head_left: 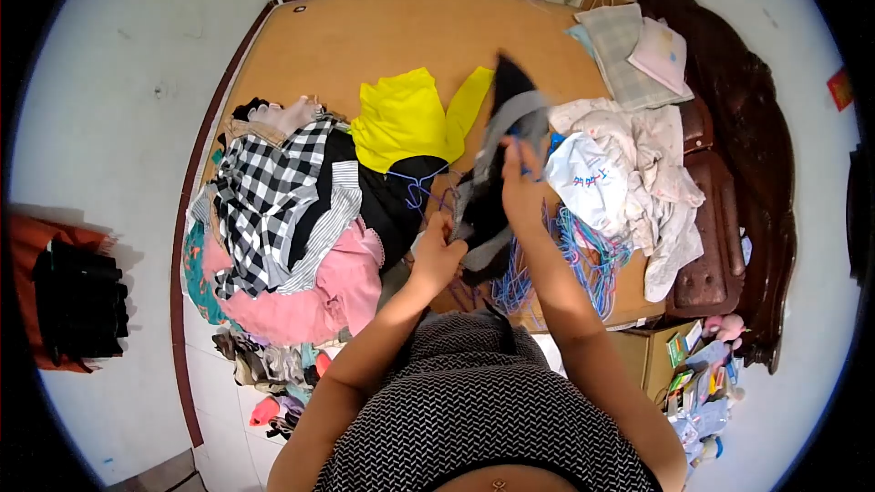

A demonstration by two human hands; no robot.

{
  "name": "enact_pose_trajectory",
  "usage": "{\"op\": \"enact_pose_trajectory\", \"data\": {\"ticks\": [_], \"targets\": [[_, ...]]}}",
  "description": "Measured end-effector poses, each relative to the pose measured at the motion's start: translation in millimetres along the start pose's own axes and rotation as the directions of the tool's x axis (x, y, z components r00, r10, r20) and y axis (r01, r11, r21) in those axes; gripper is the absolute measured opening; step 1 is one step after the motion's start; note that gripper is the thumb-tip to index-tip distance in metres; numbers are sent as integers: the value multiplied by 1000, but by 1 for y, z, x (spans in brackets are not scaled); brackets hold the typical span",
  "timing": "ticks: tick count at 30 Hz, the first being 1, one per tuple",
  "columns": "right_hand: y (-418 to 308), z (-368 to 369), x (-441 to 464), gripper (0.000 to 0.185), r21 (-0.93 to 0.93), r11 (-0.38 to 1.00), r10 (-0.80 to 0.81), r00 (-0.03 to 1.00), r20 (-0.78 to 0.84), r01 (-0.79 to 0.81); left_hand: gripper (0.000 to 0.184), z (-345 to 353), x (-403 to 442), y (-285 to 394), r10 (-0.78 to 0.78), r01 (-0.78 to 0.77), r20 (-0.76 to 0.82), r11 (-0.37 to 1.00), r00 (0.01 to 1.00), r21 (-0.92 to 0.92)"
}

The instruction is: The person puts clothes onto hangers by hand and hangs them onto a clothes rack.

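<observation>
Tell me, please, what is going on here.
A person's left hand grips a black-and-grey fabric garment, and the right hand is at its other side; its upper part is blurred. Beyond, a bright yellow fabric top lies spread out. A black-and-white checked shirt lies on the clothes heap at left; slim, mostly blue hangers lie tangled at right.
</observation>
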State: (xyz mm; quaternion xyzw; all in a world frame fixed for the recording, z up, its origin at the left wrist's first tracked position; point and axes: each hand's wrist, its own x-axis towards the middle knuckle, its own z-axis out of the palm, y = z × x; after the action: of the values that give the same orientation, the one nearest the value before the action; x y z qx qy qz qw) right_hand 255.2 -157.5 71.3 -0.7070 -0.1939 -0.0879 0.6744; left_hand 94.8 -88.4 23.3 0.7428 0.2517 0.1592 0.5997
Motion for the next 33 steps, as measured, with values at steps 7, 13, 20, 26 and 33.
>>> {"op": "enact_pose_trajectory", "data": {"ticks": [7,13,20,26,33], "targets": [[-57,-59,9,25,-314,948,237,758,608,-45,77,-46,29,5,239,-118,-294,919,925,377],[-145,-100,36,19,-287,920,379,423,823,-265,64,-86,51,23,483,-290,-249,786,839,546],[-94,-70,86,18,-513,858,481,361,799,-8,31,-125,21,-103,32,-22,-10,847,999,531],[15,29,147,16,-450,869,213,664,716,206,26,-147,-30,-190,-262,303,-154,776,953,553],[-11,146,211,12,-224,602,-452,558,696,766,25,-190,-41,-227,-310,510,-419,659,854,553]]}}
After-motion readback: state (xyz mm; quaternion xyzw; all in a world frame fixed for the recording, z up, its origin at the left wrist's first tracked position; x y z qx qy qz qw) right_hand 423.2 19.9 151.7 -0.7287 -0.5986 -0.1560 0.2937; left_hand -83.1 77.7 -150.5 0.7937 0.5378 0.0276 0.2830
